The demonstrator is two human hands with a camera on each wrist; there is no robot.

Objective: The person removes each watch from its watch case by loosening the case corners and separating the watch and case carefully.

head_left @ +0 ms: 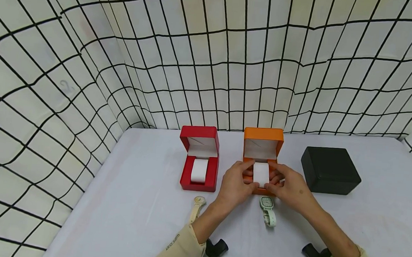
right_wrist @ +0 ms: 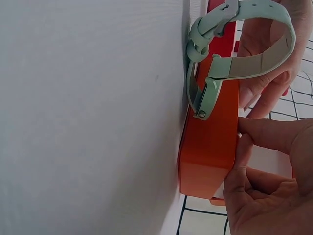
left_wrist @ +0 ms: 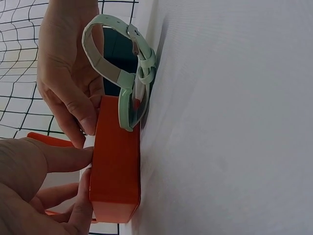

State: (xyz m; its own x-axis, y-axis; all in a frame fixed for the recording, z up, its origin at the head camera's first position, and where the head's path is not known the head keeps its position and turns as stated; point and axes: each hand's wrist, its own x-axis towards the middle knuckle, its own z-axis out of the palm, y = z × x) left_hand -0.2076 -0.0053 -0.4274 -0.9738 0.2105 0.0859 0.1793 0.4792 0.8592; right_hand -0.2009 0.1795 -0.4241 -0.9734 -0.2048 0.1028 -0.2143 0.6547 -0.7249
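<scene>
An open orange watch box (head_left: 264, 133) stands at the middle of the table with a white watch cushion (head_left: 261, 174) inside it. My left hand (head_left: 235, 183) holds the cushion's left side between thumb and fingers. On its right side my right hand (head_left: 290, 187) grips it the same way. Both wrist views show the thumbs at the orange box's front wall (left_wrist: 115, 161), partly hiding the cushion. A mint-green watch (head_left: 267, 209), its strap buckled into a loop in the right wrist view, lies just in front of this box.
Left of the orange box stands an open red watch box (head_left: 200, 132) with its own white cushion (head_left: 199, 170). A cream watch (head_left: 197, 206) lies before it, partly behind my left forearm. A closed black box (head_left: 330, 170) sits at right. Black netting (head_left: 244, 63) borders the table's back.
</scene>
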